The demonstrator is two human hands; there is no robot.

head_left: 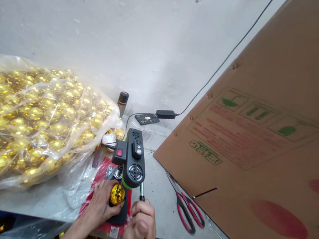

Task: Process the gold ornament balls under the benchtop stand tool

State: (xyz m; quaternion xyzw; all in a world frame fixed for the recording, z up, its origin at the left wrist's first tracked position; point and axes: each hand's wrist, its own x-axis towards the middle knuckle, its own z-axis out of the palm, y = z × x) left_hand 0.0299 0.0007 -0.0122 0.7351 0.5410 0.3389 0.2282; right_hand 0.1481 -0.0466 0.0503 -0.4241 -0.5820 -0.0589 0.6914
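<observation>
A small gold faceted ball (117, 195) is held in my left hand (99, 203), fingers and thumb curled round its sides. It sits at the front of a small black and green bench drill press (136, 160), over the dark base plate (119, 217). The tool tip and its contact with the ball are hidden by the head. My right hand (142, 224) is wrapped round the black-gripped metal lever (141, 190) on the machine's right side. A box with a red switch (119, 152) is fixed to the machine's left.
A clear plastic bag (83, 152) full of gold balls lies at left. Red-handled scissors (189, 212) rest beside a large cardboard box (246, 155) at right. Behind the machine are a black power adapter (165, 114), a dark patterned pad (147, 119) and a black-capped bottle (123, 100).
</observation>
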